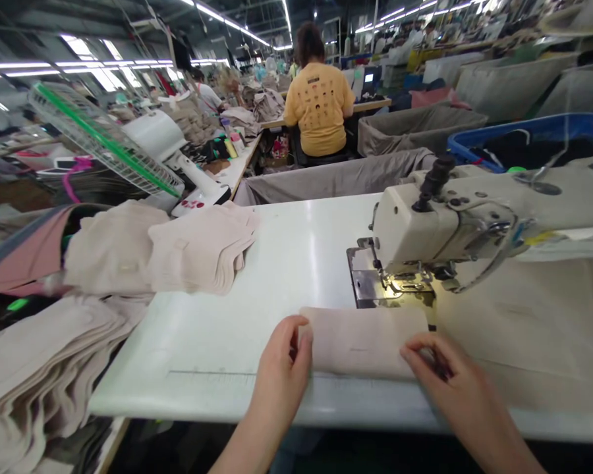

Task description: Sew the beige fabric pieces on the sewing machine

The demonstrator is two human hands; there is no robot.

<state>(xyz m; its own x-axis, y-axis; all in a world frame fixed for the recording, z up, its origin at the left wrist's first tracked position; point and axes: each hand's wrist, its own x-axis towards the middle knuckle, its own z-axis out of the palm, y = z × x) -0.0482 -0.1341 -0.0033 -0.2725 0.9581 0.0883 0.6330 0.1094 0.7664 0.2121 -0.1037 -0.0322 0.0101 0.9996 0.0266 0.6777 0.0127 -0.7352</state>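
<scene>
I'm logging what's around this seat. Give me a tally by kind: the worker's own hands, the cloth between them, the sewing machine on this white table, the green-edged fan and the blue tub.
Hands: 2 (left hand, right hand)
Cloth: 1
Machine: 1
Fan: 1
Tub: 1
Total: 6

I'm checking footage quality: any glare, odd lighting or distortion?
In the head view, a glare streak runs down the glossy white table; yellowish light glows beneath the cream metal sewing machine; the white plastic fan with green trim appears stretched, probably lens distortion.
</scene>
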